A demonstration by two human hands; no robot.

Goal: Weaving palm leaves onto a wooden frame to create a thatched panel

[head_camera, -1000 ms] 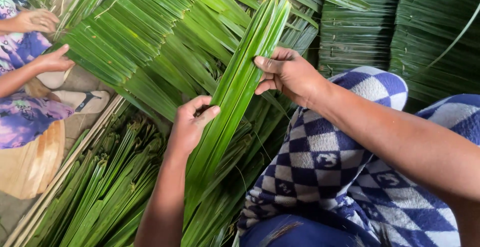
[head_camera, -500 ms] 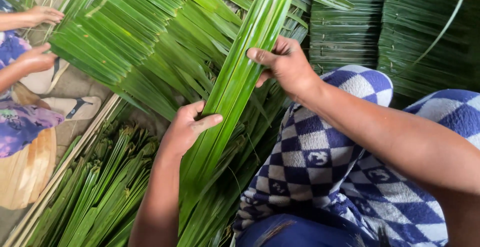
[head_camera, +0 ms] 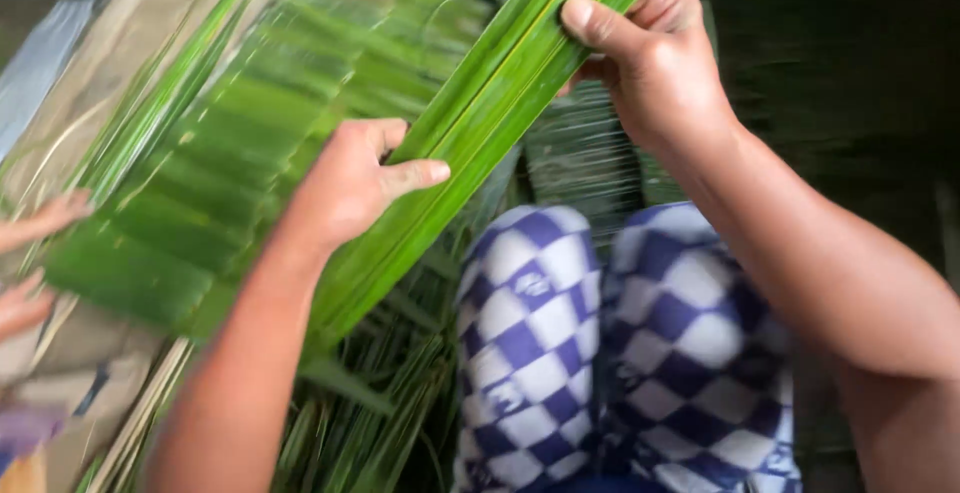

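1. A broad overlapped sheet of leaf strips [head_camera: 190, 203] fans across the left, blurred now as the view has swung in closer than a second ago.
2. The blue-and-white checked cloth [head_camera: 560, 353] covers the person's lap.
3. The bundle of long green leaves [head_camera: 480, 123] slants up over the lap, held higher than before.
4. The right hand [head_camera: 650, 63] is clamped on its upper part.
5. The left hand [head_camera: 350, 183] is closed on it lower down.
6. Another person's hands [head_camera: 30, 263] work at the left edge.

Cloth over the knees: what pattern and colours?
The cloth is a blue-and-white check, seen in the head view, below the leaf bundle.
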